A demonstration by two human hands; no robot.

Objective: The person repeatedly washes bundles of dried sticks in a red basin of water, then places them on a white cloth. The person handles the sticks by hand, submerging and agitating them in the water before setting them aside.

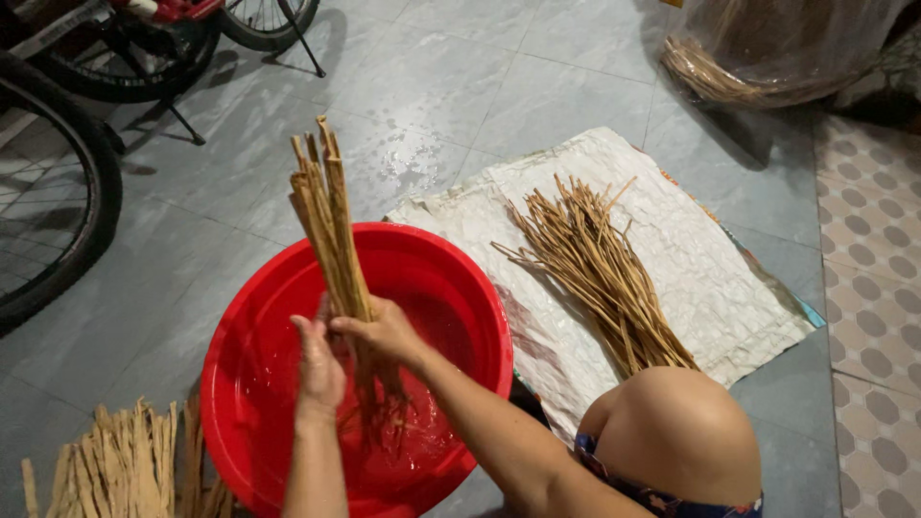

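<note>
Gripping a bundle of tan reed strips upright at frame centre, left hand and right hand close around it, lower ends dipping into the red basin. Judged step: wetting. Soaked strips lie on the white sack, right.

The basin is a glossy bright red, and the bundle of strips held over it is a pale tan that darkens to wet brown at its lower ends. The same straw-tan shows in the strips laid out on the woven sack, which is whitish-grey with a thin multicoloured edge, and in the dry pile at the lower left. The floor is grey streaked tile, turning at the right to tiles patterned with grey hexagons on cream, and the bicycle tyres are black.
</note>
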